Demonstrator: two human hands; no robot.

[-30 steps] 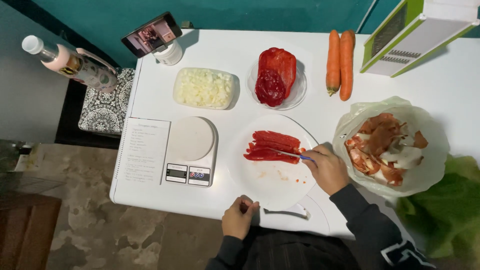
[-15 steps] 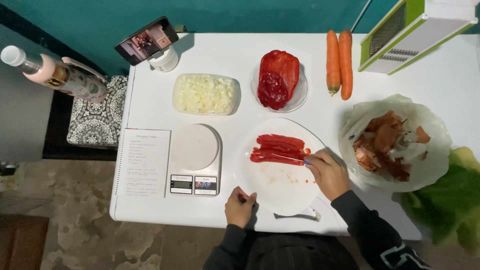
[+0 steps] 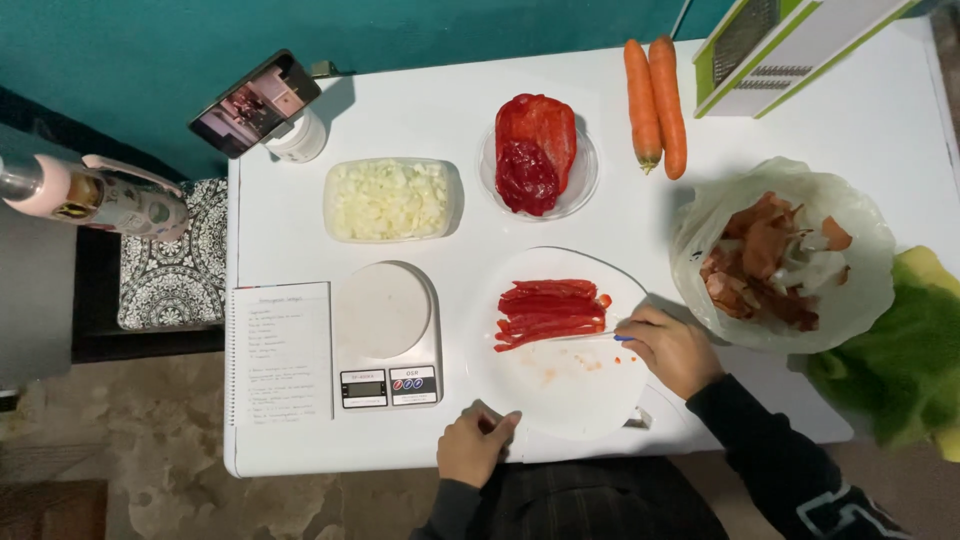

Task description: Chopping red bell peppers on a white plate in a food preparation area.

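Observation:
Several red pepper strips (image 3: 550, 312) lie side by side on a white round cutting board (image 3: 570, 385) near the table's front edge. My right hand (image 3: 672, 348) grips a knife with a blue handle (image 3: 624, 338), its blade reaching left under the strips. My left hand (image 3: 476, 444) rests on the board's near left rim, fingers curled against it. Both sleeves are dark.
A white kitchen scale (image 3: 387, 333) and a notebook page (image 3: 281, 352) sit left of the board. Behind are a tub of chopped onion (image 3: 389, 199), a glass bowl of red pepper halves (image 3: 538, 154), two carrots (image 3: 655, 100), a grater box (image 3: 790, 45), a bag of peelings (image 3: 780, 255) and a propped phone (image 3: 254, 103).
The view has shifted slightly; my left hand slid right along the board's rim. My right hand still holds the knife at the strips.

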